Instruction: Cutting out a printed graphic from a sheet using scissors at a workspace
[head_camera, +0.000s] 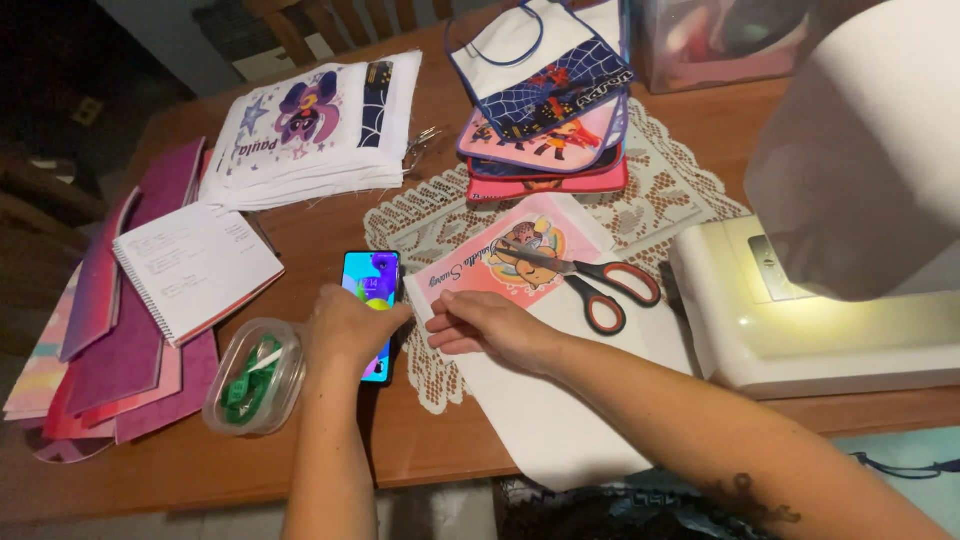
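At the far left of the counter (300, 440) lie pink folders (120, 370) with an open spiral notebook (195, 265) on top, and nearer, a clear tub of green thread (255, 378). The left hand (350, 325) rests loosely curled on a lit phone (372, 285), gripping nothing. Just beside it, the right hand (485, 325) pinches the edge of a white fabric piece with a pink print (520, 400). Red-handled scissors (595, 280) lie on that fabric. A white sewing machine (800, 320) stands at right.
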